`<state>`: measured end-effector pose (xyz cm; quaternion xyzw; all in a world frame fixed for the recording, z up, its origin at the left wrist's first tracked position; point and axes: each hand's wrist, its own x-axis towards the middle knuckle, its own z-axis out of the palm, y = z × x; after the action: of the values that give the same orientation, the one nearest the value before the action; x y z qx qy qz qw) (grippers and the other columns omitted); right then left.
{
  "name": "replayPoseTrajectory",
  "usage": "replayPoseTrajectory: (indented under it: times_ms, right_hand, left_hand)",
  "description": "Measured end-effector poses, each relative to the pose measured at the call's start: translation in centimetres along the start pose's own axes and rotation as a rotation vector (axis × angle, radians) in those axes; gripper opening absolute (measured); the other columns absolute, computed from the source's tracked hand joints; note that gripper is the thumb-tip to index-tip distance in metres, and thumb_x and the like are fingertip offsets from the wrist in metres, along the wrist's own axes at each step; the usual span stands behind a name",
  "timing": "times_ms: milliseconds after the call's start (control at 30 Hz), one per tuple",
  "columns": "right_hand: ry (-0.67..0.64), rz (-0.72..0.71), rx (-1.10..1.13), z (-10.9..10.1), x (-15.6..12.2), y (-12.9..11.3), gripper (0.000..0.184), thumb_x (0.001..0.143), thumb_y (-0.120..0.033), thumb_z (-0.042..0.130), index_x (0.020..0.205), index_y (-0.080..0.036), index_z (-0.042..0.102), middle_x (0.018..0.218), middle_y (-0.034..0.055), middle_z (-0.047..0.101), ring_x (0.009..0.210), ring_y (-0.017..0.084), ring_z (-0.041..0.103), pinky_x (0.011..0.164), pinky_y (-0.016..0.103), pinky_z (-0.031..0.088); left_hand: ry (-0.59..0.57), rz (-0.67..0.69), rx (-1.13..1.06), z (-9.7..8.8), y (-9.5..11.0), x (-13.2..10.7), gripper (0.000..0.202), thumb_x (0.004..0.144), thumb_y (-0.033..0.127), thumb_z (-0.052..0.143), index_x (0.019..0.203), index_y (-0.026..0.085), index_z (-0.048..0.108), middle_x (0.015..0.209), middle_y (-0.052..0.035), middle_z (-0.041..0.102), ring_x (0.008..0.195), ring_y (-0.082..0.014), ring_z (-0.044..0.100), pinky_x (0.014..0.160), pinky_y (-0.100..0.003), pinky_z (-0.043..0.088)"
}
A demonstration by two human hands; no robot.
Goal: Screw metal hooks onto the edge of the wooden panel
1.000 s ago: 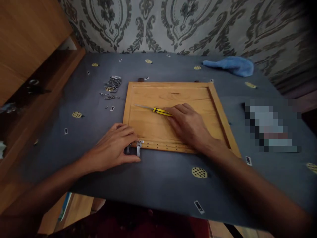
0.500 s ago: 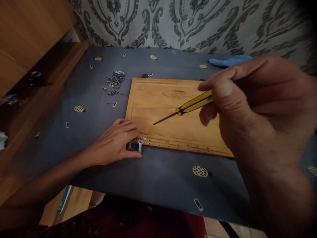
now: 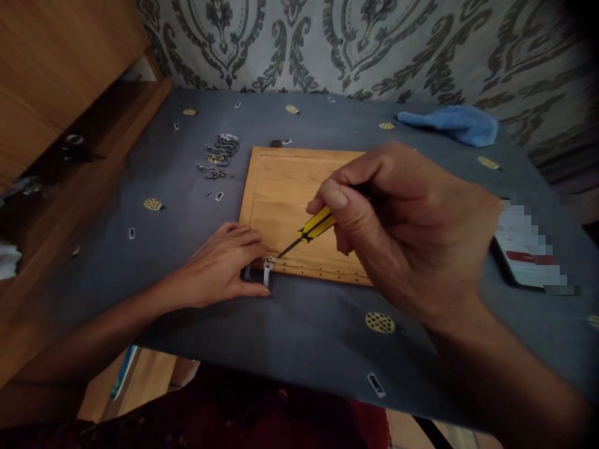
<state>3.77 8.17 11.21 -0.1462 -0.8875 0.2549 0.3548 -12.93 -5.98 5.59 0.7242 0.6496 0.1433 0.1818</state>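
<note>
A wooden board [image 3: 299, 187] lies flat on the table, with a row of small dark holes along its near edge. At the board's near left corner my left hand [image 3: 234, 259] is closed around a small silver metal hook [image 3: 267, 268], pressing it against the edge. Between the thumb and fingers of my right hand [image 3: 397, 231] is a screwdriver [image 3: 318, 223] with a yellow and black handle. Its tip points down and left, close to the hook; whether it touches cannot be made out. My right hand covers the right part of the board.
Several metal hooks [image 3: 222, 149] lie in a group left of the board, with a small screw [image 3: 208, 193] near them. A blue cloth [image 3: 453, 123] rests at the back right. A flat device [image 3: 526, 249], partly blurred out, lies to the right. A wooden cabinet [image 3: 60, 81] borders the left.
My right hand has brought the screwdriver left and down, its tip now close to the hook. My left hand stays at the board's corner. More of the cloth and the flat device now show.
</note>
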Motion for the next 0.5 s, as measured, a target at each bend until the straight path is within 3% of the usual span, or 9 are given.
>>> replayPoseTrajectory:
  times_ms: [167,500]
  right_hand:
    - [-0.007,-0.009,0.052,0.40,-0.50,-0.33,0.015,0.097,-0.036,0.055,0.085,-0.027,0.058,0.072,-0.0040,0.063,0.050,0.012,0.058,0.061,0.030,0.053]
    - [-0.054,0.062,0.108,0.83,-0.43,-0.23,0.020,0.096,-0.044,0.055,0.084,-0.028,0.058,0.071,-0.0023,0.063,0.051,0.012,0.058,0.055,0.027,0.049]
  left_hand:
    - [-0.003,0.000,0.002,0.05,-0.05,-0.12,0.040,0.084,0.055,0.064,0.097,0.017,0.061,0.095,-0.0034,0.061,0.094,-0.0212,0.056,0.091,-0.039,0.036]
    - [-0.005,-0.012,-0.008,0.05,-0.08,-0.08,0.040,0.083,0.054,0.066,0.098,0.017,0.061,0.097,-0.0025,0.061,0.096,-0.0216,0.056,0.092,-0.040,0.036]
